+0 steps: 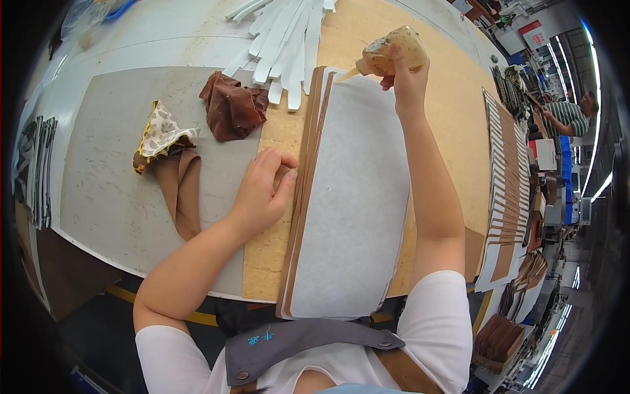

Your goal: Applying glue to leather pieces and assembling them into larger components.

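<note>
A stack of long brown panels [303, 197] lies lengthwise in front of me, its left edges fanned out. On top is a whitish sheet with rounded corners [354, 190]. My right hand [408, 79] grips a cloudy, yellowish squeeze bottle [410, 47], tipped so its narrow nozzle points down at the sheet's far left corner. Whether the nozzle touches the sheet, I cannot tell. Beside the stack's left edge, my left hand [266, 187] has its fingers curled and thumb drawn toward them; anything between the fingertips is too small to make out.
White strips [282, 49] lie fanned beyond the stack. A crumpled brown leather piece [235, 108] and a cloth with a brown strap [177, 184] rest on the grey mat [98, 164] to the left. Striped panels [505, 177] lie rightward. Another person [567, 118] works at far right.
</note>
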`<state>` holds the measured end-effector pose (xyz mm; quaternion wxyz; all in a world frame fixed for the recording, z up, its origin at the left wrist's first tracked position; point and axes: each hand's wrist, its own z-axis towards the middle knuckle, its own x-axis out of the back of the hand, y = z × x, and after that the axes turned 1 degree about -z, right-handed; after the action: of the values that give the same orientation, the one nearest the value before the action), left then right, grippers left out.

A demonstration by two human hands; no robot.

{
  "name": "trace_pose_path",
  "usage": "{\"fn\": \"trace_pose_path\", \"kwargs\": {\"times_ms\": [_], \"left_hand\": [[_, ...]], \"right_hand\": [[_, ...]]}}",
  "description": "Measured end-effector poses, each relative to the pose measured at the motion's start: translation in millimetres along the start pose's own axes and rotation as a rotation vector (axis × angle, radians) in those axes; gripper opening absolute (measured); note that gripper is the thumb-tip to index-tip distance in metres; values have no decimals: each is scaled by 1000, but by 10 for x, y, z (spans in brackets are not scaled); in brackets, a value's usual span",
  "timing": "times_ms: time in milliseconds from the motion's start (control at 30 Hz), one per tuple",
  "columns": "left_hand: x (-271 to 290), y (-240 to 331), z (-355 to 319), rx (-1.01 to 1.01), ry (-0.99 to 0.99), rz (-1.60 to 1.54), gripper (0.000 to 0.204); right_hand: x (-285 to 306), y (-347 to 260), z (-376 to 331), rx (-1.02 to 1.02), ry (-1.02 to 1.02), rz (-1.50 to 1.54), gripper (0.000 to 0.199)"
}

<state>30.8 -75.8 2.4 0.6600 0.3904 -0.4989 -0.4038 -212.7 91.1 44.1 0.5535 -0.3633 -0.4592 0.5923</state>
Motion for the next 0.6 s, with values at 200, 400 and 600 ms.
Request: {"fn": "trace_pose_path", "kwargs": {"times_ms": [200, 400, 600], "left_hand": [[2, 12, 2, 16, -6, -8, 10], [7, 10, 3, 8, -7, -13, 10], [6, 17, 0, 18, -11, -10, 10]], "right_hand": [[-10, 3, -24, 2, 62, 0, 54], [26, 14, -86, -49, -11, 7, 51], [52, -58, -217, -81, -68, 33, 56]]}}
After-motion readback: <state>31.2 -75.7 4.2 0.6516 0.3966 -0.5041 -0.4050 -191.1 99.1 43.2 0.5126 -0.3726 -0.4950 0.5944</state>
